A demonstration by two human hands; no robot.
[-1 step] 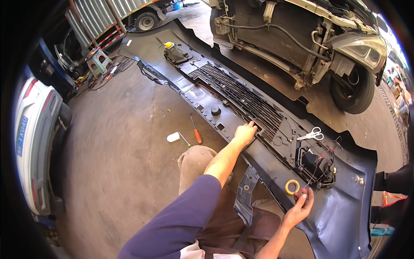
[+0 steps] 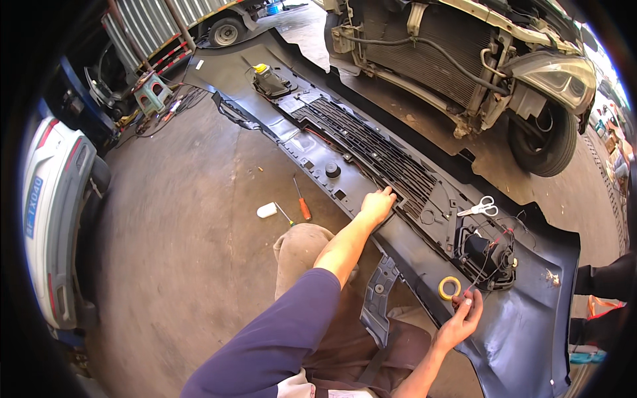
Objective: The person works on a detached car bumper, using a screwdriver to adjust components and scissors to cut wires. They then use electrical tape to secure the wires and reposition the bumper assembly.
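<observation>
A large dark car bumper lies inner side up across the floor in front of me. My left hand presses onto it beside the slatted grille, fingers curled closed at the grille's edge; what lies under the fingertips is hidden. Toward the near right end, my right hand pinches a thin wire between thumb and fingers. That wire leads up to a black lamp housing. A yellow tape roll rests on the bumper just beside my right fingertips. White-handled scissors lie beyond the housing.
An orange-handled screwdriver and a white object lie on the floor by my knee. The vehicle with its front removed stands beyond the bumper. At left are another white bumper and a green stool.
</observation>
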